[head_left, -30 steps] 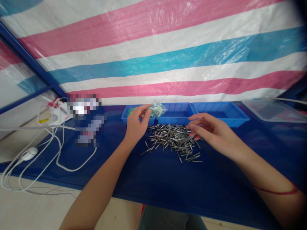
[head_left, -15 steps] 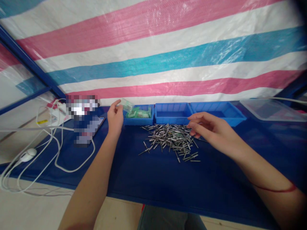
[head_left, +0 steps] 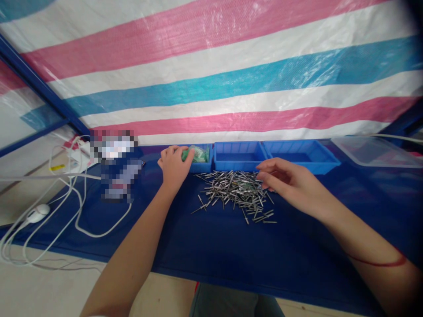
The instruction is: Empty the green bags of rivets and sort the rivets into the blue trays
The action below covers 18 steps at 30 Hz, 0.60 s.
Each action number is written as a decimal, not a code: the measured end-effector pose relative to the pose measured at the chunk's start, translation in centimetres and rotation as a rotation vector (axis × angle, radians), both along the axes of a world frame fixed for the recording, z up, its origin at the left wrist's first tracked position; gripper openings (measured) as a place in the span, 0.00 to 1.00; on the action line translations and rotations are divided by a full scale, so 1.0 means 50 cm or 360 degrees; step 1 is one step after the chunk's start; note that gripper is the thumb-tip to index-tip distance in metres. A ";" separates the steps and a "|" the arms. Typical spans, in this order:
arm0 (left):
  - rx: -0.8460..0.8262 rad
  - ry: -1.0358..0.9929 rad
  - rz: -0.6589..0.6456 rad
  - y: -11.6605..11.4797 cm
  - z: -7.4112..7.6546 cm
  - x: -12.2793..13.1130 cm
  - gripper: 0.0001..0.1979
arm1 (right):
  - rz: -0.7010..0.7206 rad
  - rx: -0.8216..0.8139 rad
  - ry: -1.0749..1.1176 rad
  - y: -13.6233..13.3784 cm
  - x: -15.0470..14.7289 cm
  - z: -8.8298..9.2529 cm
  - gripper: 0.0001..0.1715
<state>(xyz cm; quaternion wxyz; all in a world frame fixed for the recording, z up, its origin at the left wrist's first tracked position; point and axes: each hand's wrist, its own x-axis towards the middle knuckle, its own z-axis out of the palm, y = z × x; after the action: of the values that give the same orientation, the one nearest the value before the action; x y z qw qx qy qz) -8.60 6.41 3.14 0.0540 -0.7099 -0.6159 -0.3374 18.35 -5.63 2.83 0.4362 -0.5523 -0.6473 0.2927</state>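
Note:
My left hand (head_left: 176, 165) reaches over the left blue bin (head_left: 202, 167), thumb apart from its bent fingers. Small green and clear packets (head_left: 200, 154) lie in that bin under and beside the thumb; the fingers partly hide them, and none looks gripped. Loosely curved, my right hand (head_left: 286, 180) hovers at the right side of a pile of silvery pop rivets (head_left: 234, 189). A gap shows between its thumb and fingers, with nothing visible held there. Something clear and greenish sits among the rivets, too small to make out.
Two more blue bins, a middle one (head_left: 239, 166) and a right one (head_left: 320, 166), stand along the back of the blue table (head_left: 211, 246). A clear plastic lid (head_left: 370, 152) lies at right. White cables (head_left: 81, 215) and blurred devices are at left, before a striped sheet (head_left: 214, 88).
My left hand has moved right and down over the left bin. The clear packet it pinched is no longer between its raised fingers. My right hand has barely moved.

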 end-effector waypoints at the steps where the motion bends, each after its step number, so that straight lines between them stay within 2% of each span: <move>1: 0.0029 0.0046 -0.0012 -0.004 -0.001 0.002 0.16 | -0.0006 0.0018 -0.0068 -0.001 -0.001 0.002 0.17; 3: 0.0069 0.0135 -0.0079 -0.010 -0.004 0.005 0.15 | 0.0038 0.0077 -0.0269 -0.005 -0.004 0.007 0.15; 6: 0.0067 0.0244 -0.0176 -0.014 -0.009 0.008 0.15 | 0.0299 0.0280 -0.0651 -0.011 -0.011 0.012 0.13; 8: 0.0095 0.0252 -0.0196 -0.014 -0.011 0.009 0.16 | 0.0475 0.0401 -0.0861 -0.012 -0.017 0.007 0.16; 11: 0.0259 0.0162 -0.0262 -0.018 -0.005 0.014 0.17 | 0.0572 0.0438 -0.1039 -0.009 -0.023 -0.006 0.21; 15: 0.0426 0.0050 -0.0570 -0.043 0.014 0.030 0.13 | 0.0583 0.0472 -0.1086 -0.003 -0.025 -0.016 0.16; 18: 0.0411 0.0058 -0.0877 -0.069 0.020 0.046 0.11 | 0.0582 0.0487 -0.1110 -0.001 -0.025 -0.015 0.12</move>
<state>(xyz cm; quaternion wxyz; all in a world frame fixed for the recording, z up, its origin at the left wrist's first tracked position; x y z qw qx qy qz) -6.30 2.97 4.16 0.0613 -0.8434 -0.3510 -0.4022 17.12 -5.68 2.10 0.2090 -0.4232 -0.8795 0.0614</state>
